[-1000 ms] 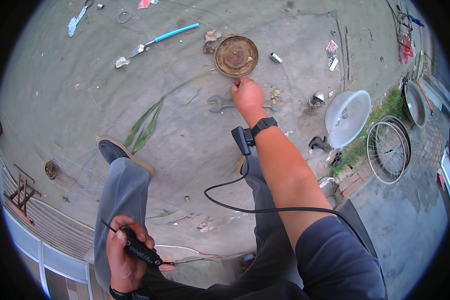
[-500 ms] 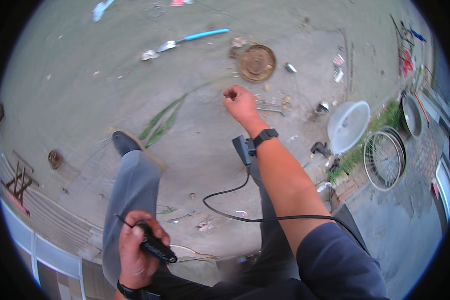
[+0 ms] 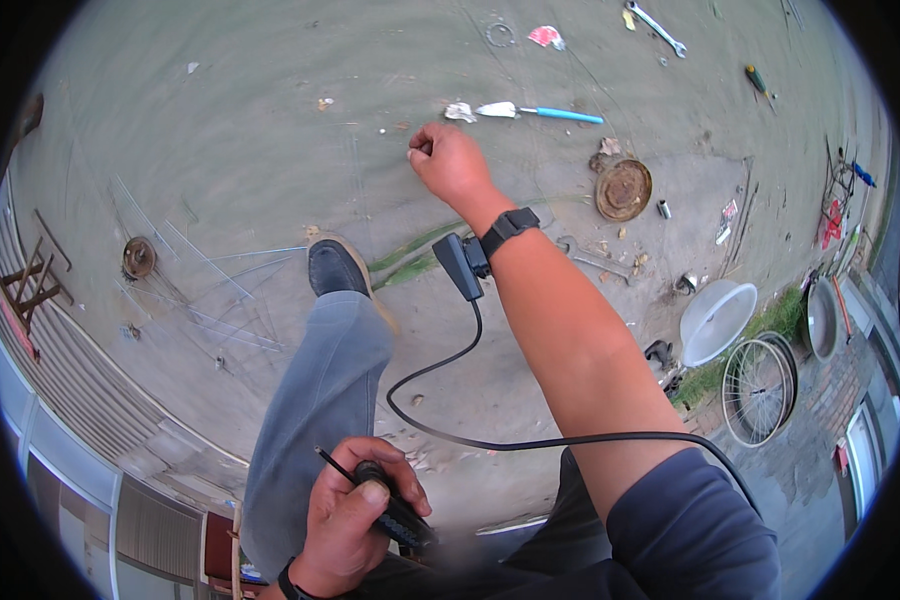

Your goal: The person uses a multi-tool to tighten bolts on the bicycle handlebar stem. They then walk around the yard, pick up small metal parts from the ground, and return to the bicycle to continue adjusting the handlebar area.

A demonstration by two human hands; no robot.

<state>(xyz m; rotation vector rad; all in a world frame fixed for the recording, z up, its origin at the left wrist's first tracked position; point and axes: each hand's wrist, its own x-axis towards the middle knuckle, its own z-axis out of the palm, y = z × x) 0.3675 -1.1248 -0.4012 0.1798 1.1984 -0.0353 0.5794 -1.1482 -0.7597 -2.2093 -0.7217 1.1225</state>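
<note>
Right hand (image 3: 450,160) outstretched, fingers (image 3: 422,152) curled

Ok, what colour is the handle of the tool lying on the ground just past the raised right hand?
Light blue handle, clearest in the head view.

**A littered concrete yard in flat daylight**

The concrete ground (image 3: 220,130) is grey, scratched and lit evenly, with no hard shadows; a rusty disc (image 3: 623,189), a blue-handled tool (image 3: 540,112) and a spanner (image 3: 656,27) lie scattered across it; a white basin (image 3: 717,321) and a bicycle wheel (image 3: 756,390) rest near a grass strip (image 3: 705,380); corrugated sheeting (image 3: 60,370) lines the left edge.
</note>
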